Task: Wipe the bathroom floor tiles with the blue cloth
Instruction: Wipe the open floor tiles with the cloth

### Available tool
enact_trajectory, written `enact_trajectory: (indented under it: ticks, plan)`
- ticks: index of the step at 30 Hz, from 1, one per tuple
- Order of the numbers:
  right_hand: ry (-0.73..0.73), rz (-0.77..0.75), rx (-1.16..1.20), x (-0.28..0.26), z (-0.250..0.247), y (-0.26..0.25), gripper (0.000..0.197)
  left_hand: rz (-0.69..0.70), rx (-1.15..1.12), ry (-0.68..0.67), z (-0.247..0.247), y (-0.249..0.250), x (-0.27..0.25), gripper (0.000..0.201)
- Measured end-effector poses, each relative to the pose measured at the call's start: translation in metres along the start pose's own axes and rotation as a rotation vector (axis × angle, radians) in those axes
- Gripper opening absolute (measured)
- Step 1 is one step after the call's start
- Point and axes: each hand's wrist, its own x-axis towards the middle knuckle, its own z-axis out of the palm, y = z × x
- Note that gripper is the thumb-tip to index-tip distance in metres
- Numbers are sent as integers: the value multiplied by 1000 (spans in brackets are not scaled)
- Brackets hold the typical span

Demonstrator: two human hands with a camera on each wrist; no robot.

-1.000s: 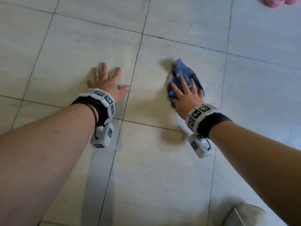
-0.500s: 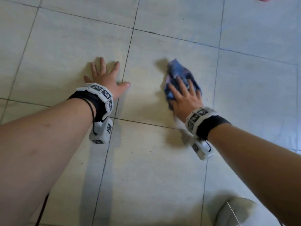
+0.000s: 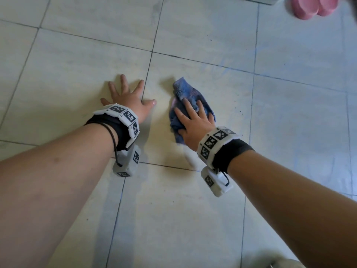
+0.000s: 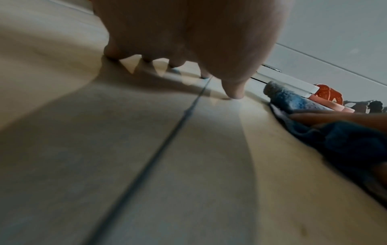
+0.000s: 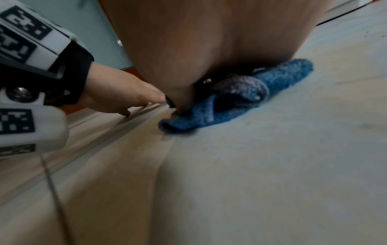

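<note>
Nearest, two bare forearms reach down to the tiles (image 3: 193, 219). The left hand (image 3: 131, 101) lies flat with its fingers spread wide, palm down, holding nothing, straddling a grout line. Just beside its thumb, the right hand (image 3: 195, 122) presses the bunched cloth (image 3: 185, 93) to the floor, fingers laid mostly straight over it, thumb tucked at its near edge. Part of the cloth sticks out past the fingertips. Beyond that, dark specks dot the tile off to the right, and pink slippers (image 3: 313, 6) sit far ahead. The wad looks loosely gathered, so a hard push could roll it out from under the palm; a damp tile might let the bracing hand slide
</note>
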Motion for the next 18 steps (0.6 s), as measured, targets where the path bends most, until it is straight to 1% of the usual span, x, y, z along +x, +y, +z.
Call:
enact_trajectory:
  ticks: [5,12,14,18]
  plan:
    - [-1,21,14,25,-19,5,61,10,-4,-8,-2,31,18,75]
    - [74,32,17,53,-33,21,64,-73,-18,-37,-14,60,42,79]
    - [83,38,38,63,-39,25,65,-90,-18,-48,-19,65,50,84]
    - [102,72,108,87,-57,45,62,-107,-9,-67,-31,73,60,102]
